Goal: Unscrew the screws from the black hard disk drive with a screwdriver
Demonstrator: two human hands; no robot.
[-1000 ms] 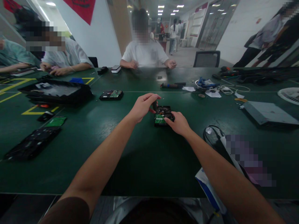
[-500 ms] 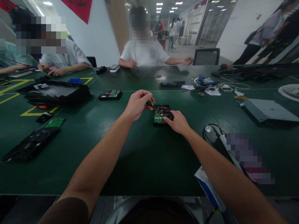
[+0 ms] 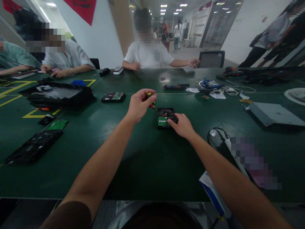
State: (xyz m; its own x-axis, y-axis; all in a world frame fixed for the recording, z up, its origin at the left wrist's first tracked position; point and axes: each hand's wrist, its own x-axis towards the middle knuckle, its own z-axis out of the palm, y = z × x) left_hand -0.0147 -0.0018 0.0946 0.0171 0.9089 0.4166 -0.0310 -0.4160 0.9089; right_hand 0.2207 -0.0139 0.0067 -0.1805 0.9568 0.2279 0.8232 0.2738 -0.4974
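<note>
A black hard drive (image 3: 166,117) with a green circuit board lies face up on the green table (image 3: 143,159), in the middle. My right hand (image 3: 182,125) rests on its near right corner, fingers pressed on it. My left hand (image 3: 140,103) is raised just left of the drive, curled around a small screwdriver (image 3: 150,94) with a yellow-and-black handle; only a bit of the handle shows between my fingers.
A second hard drive (image 3: 113,96) lies to the left, with a black tray (image 3: 56,93), a loose green board (image 3: 57,124) and a dark panel (image 3: 33,147) further left. Cables (image 3: 214,86), a grey case (image 3: 274,116) and a bag (image 3: 238,159) sit right. People sit across the table.
My left hand has lifted the screwdriver up and away from the drive. My right hand has stayed on the drive. The person opposite stretched an arm out to the right.
</note>
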